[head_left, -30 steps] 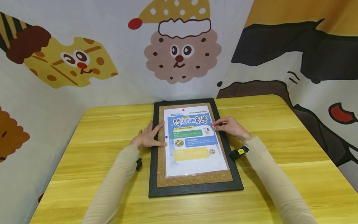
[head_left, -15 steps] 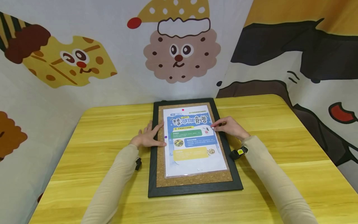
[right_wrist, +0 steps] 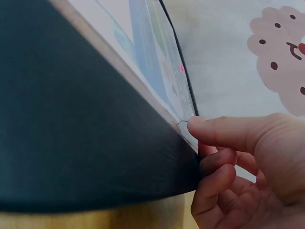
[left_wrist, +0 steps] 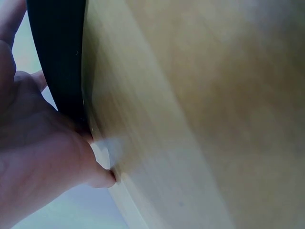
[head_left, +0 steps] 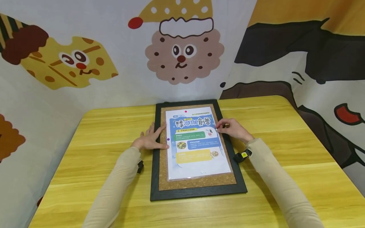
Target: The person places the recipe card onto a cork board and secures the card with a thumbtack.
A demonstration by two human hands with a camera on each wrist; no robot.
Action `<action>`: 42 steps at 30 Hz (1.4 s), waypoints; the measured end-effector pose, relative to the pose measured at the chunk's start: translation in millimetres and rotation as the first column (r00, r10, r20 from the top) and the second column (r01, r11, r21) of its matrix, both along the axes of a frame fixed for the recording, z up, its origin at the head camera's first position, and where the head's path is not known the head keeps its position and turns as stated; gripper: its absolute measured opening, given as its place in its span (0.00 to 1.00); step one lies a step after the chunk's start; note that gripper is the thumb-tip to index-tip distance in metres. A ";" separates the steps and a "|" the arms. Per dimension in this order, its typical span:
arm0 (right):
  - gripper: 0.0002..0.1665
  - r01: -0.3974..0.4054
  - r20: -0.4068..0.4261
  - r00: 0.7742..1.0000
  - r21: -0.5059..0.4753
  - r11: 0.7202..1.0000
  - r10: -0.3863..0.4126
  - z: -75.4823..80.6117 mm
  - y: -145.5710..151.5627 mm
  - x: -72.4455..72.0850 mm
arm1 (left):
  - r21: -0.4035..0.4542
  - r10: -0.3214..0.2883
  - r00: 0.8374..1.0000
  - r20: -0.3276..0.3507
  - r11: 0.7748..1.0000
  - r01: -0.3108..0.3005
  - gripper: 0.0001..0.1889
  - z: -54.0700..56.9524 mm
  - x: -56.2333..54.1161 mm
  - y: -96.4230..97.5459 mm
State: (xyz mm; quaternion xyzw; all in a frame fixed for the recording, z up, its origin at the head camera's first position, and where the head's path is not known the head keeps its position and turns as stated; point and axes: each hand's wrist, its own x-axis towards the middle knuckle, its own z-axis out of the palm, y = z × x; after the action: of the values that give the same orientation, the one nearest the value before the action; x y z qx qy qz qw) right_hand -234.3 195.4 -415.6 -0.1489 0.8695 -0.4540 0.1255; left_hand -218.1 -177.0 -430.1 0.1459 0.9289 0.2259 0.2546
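A black-framed cork board (head_left: 199, 183) lies on the table with a printed poster (head_left: 185, 169) on it. My left hand (head_left: 149, 139) rests across the board's left edge, fingers spread and thumb on the poster; the left wrist view shows it beside the black frame (left_wrist: 59, 52). At the poster's right edge my right hand (head_left: 233, 129) pinches a push pin (right_wrist: 183, 121) between thumb and finger. The thin needle of this pin shows at the poster's edge; its head is mostly hidden by the fingertips. A pink pin (head_left: 186, 111) marks the poster's top, a purple pin (head_left: 168, 139) its left side.
The yellow wood-grain table (head_left: 285, 142) extends on both sides of the board. A cartoon-printed cloth (head_left: 125, 91) hangs behind, close to the board's far end. Each wrist carries a small black camera, such as the right camera (head_left: 240, 157).
Both hands stay in nearly the same place, the right one still pinching the push pin at the poster's right edge. The whole head view has shifted slightly.
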 end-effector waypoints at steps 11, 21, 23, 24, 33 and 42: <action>0.05 0.036 0.042 0.998 0.013 0.999 -0.037 -24.0 11.3 -16.1 | 0.005 -0.021 1.000 0.009 1.000 0.021 0.56 0.9 0.5 -1.1; 0.02 0.035 0.075 0.996 0.045 0.998 -0.039 -19.8 9.9 -19.5 | -0.014 -0.043 0.999 0.005 0.999 0.043 0.56 1.2 -0.6 -2.9; 0.02 0.035 0.073 0.997 0.054 0.998 -0.039 -18.9 8.7 -19.8 | -0.019 -0.045 0.999 0.006 0.999 0.045 0.56 0.9 -0.8 -3.1; 0.02 0.036 0.072 0.997 0.060 0.998 -0.040 -18.0 7.9 -19.6 | -0.021 -0.046 0.999 0.007 0.999 0.046 0.56 0.7 -1.0 -3.2; 0.03 0.035 0.089 0.995 0.113 0.993 -0.045 -11.5 4.9 -21.7 | -0.017 -0.038 0.999 0.010 0.999 0.038 0.56 0.7 -1.9 -2.6; 0.03 0.027 0.100 0.994 0.127 0.992 -0.040 -7.4 1.0 -23.1 | -0.013 -0.046 0.999 0.008 0.999 0.046 0.56 0.0 -2.9 -1.2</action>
State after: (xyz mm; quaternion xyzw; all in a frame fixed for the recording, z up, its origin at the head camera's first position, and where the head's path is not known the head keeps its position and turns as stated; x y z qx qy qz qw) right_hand -257.4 196.3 -423.0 -0.1027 0.8911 -0.4075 0.1713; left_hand -221.1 -178.2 -430.2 0.1646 0.9258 0.2145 0.2641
